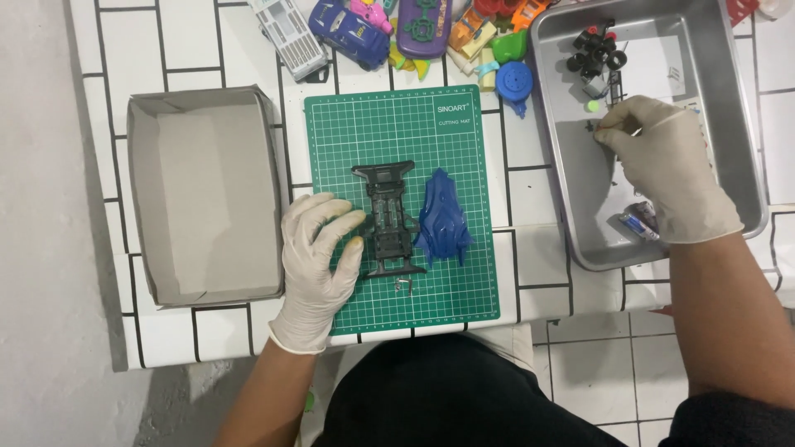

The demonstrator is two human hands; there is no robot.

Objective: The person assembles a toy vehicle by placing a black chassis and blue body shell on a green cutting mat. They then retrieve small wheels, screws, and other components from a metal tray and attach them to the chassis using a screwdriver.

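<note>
1. My gloved left hand (319, 265) rests flat, fingers spread, steadying the black plastic toy-car chassis (387, 219) at my fingertips on the green cutting mat (447, 298).
2. Just past it lies the blue car body shell (441, 219).
3. Farther off, my gloved right hand (667, 170) pinches something tiny inside the grey metal tray (580, 240); black wheels (595, 50) sit beyond.

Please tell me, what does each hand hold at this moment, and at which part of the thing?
The left hand lifts nothing; its fingers press the left edge of the black toy car chassis on the cutting mat. The right hand pinches inside the metal tray; what it holds cannot be told.

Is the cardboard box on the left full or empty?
Empty. The cardboard box lies open on the tiled table, and only its bare grey bottom and walls show inside.
</note>
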